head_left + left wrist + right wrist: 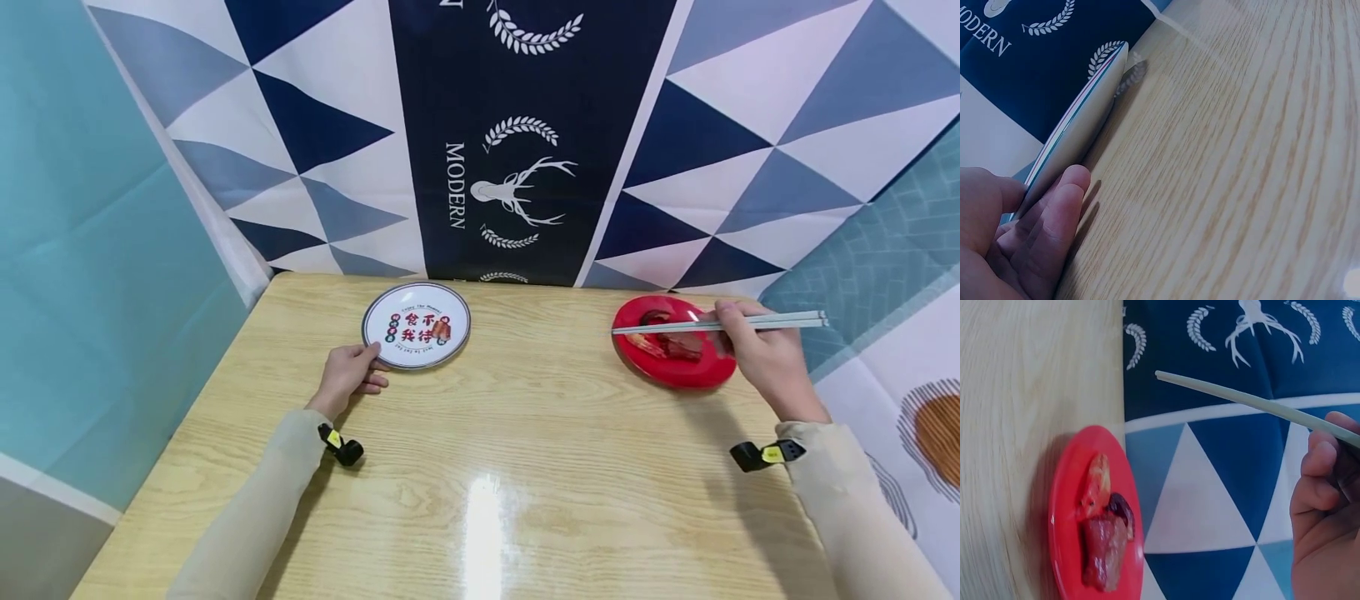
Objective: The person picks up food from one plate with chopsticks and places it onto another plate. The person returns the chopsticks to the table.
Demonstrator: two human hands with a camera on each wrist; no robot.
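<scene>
My left hand (pixel 348 379) pinches the near-left rim of a round white plate (pixel 417 297) with red and dark printed characters, thumb on top and fingers beneath. The left wrist view shows the plate's pale underside (pixel 1088 122) close over the table. At the right, my right hand (pixel 768 358) holds a pair of pale chopsticks (pixel 787 321) level, tips together and pointing left. They pass over a red plate (pixel 667 379). On it lie a reddish-brown chunk of meat (pixel 1105 550), an orange shrimp-like piece (pixel 1095 481) and a dark curved piece (pixel 1121 509).
Both plates are near the back edge of a light wooden table (pixel 525 433). Behind it hangs a patterned cloth (pixel 517 100) with triangles and a deer-head print. More cloth (pixel 112 250) hangs at the left side.
</scene>
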